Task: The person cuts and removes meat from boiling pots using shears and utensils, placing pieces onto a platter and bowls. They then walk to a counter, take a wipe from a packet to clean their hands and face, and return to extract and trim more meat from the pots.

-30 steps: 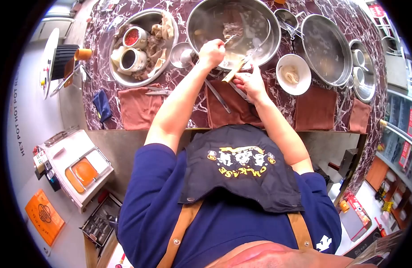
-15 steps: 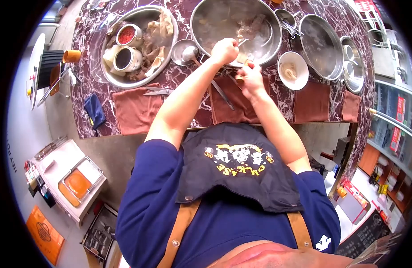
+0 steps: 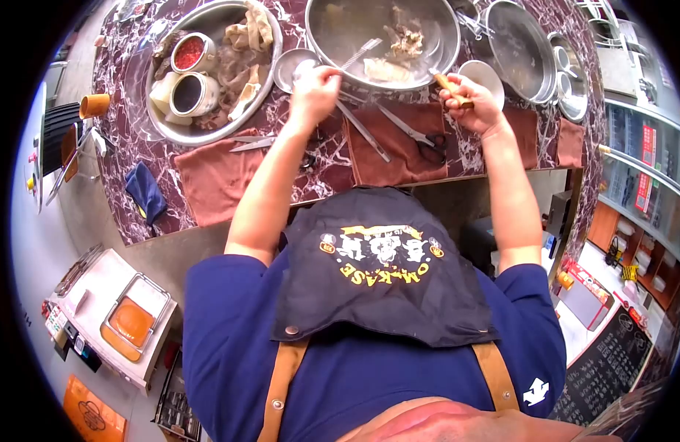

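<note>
Pinched between curled fingers, a slim metal tool with a ribbed end (image 3: 363,53) sticks out from the left hand (image 3: 315,93) over the near rim of a wide steel pan (image 3: 345,28); the fingertips' exact hold is hidden. The right hand (image 3: 475,107) closes around the wooden handle (image 3: 454,91) of a short tool, whose pale tip is just beside the pan's right near rim.

In the pan, set back from the near edge of the marbled table (image 3: 326,181), lie a ragged brownish chunk (image 3: 408,42) and, nearer the hands, a pale, smooth-looking slab (image 3: 386,71). Neither tool clearly touches them.

A wet, slick surface (slickness is my guess) could let the slab slide if the ribbed end pressed off-centre. The chunk, frayed and lumpy, might tear if pulled from one side. Swinging the right wrist outward could knock the smooth white bowl (image 3: 482,74), partly hidden by that hand. Closer to the table's near edge, scissors (image 3: 400,124) with dark loops lie on a soft brown cloth (image 3: 374,160) beside a long metal utensil (image 3: 364,132); a sleeveless forearm brushing the cloth could drag both.
</note>
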A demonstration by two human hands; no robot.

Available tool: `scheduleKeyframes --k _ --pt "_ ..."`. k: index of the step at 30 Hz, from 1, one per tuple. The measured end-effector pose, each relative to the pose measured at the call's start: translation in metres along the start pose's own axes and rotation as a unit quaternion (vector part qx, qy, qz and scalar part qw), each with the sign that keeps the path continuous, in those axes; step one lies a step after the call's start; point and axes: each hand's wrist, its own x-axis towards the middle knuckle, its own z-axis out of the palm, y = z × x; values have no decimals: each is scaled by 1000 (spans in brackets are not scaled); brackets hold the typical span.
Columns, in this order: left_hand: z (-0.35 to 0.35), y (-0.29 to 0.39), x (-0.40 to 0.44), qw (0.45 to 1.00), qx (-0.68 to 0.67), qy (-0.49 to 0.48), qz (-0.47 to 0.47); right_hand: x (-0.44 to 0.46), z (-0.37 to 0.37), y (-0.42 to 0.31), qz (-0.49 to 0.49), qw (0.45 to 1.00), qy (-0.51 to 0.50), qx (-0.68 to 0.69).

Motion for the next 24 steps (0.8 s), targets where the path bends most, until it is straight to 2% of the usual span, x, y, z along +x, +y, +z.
scheduleKeyframes --k 1,3,4,5,7,9,11,12,15,18,20,24 --pt "-9 -19 0 1000 -18 3 -14 2 -2 -6 4 1000 -24 -15" --pt "-29 -44 -9 997 -65 31 -25 2 1 -16 17 997 -3 -71" --pt "-41 -45 -14 995 -83 26 -54 0 8 -19 10 991 31 -132" --pt "-52 -43 -21 991 -101 22 -84 0 9 -23 11 991 30 -129" --pt "-67 -47 -34 991 -104 36 -79 6 8 -32 44 970 43 -236" --pt "-72 -53 -50 988 -107 46 -98 20 0 -36 48 965 45 -253" --pt "-74 -55 -63 987 -114 62 -100 34 -9 -38 83 920 38 -381" --pt "-73 -54 -69 977 -143 57 -144 31 3 -41 83 903 34 -421" --pt "-62 -52 -89 969 -153 83 -175 29 3 -51 86 881 4 -466" --pt "-48 -55 -96 968 -147 102 -174 25 -7 -61 102 910 -37 -400" --pt "-52 -34 -91 972 -119 95 -178 32 -10 -63 125 922 -66 -361" --pt "-71 -6 -61 983 47 93 -153 33 -14 -69 129 922 -99 -353"
